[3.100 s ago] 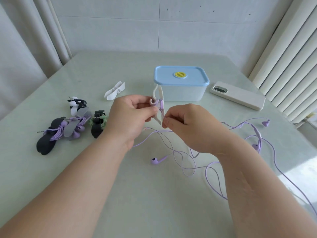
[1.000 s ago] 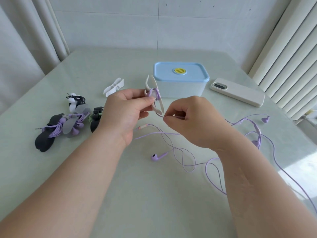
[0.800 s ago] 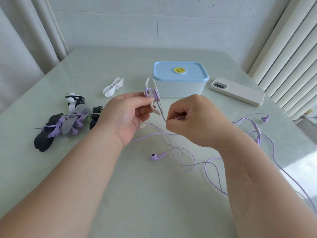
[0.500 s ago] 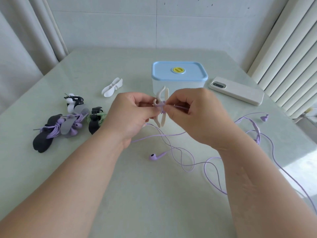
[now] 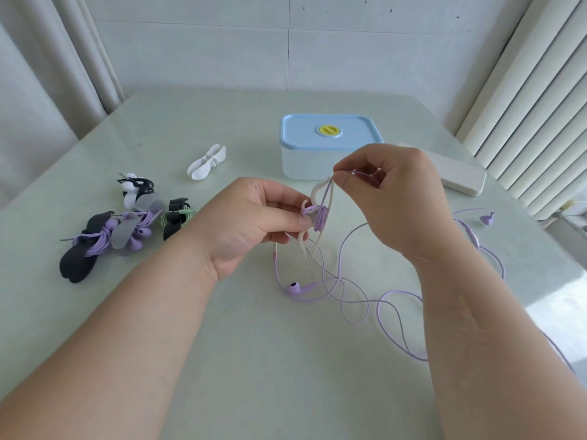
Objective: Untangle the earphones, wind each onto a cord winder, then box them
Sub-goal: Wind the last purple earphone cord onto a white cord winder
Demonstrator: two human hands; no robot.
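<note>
My left hand (image 5: 251, 217) pinches a cream cord winder (image 5: 320, 201) above the table, with a few turns of purple cord round its middle. My right hand (image 5: 390, 192) pinches the purple earphone cord (image 5: 349, 281) just above the winder's upper tip. The rest of the cord lies in loose loops on the table, with one earbud (image 5: 295, 288) below my hands and another earbud (image 5: 487, 218) at the right. The lidded blue box (image 5: 328, 144) stands behind my hands.
Several wound earphones on black, grey and white winders (image 5: 117, 230) lie at the left. A spare white winder (image 5: 206, 161) lies behind them. A white phone (image 5: 460, 176) lies right of the box. Curtains hang left, a radiator stands right.
My right hand has risen from the winder's middle to above its upper tip, drawing the cord up. The winder has tilted in my left hand, and more cord sits round it.
</note>
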